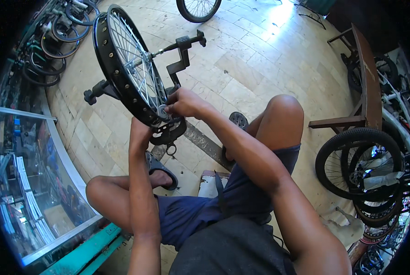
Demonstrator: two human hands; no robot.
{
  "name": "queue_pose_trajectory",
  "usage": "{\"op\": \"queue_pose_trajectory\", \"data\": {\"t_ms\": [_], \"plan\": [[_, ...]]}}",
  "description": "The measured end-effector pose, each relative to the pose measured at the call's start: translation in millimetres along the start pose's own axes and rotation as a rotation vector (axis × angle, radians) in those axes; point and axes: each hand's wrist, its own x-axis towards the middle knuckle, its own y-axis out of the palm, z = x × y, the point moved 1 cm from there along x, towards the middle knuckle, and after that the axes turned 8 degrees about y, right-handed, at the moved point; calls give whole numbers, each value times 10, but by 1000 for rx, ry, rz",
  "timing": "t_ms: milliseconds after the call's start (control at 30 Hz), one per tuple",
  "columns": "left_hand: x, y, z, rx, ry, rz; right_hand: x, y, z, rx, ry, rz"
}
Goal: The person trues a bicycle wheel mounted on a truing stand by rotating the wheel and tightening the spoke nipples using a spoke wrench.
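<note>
A bicycle wheel (105,55) with a black rim, silver spokes and no tyre stands upright in a black truing stand (170,133). At the rim's near lower side, my right hand (182,103) is closed, its fingertips pinching a small round silver spoke wrench (163,110) by the spokes. My left hand (141,130) is below the rim, close to the stand's lower part. The rim hides its fingers, so their hold cannot be made out.
To the left is a glass display case (44,183) above a green bench (81,252). Several wheels (60,39) line the far left. A brown wooden bench (365,78) and a tyred wheel (322,160) stand at right. Another wheel (198,18) rests on the tiled floor (241,59) ahead.
</note>
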Motion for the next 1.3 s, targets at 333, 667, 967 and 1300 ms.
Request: {"op": "queue_pose_trajectory", "data": {"t_ms": [333, 667, 967, 1300], "plan": [[-108, -58, -67, -88, 36, -5, 72, 160, 39, 19, -47, -101], [-95, -8, -182, 68, 41, -129, 68, 108, 55, -21, -52, -19], [-83, 4, -230, 114, 49, -74, 80, 212, -20, -33, -59, -75], [-57, -13, -119, -49, -102, -50, -43, 234, 58, 149, -166, -135]]}}
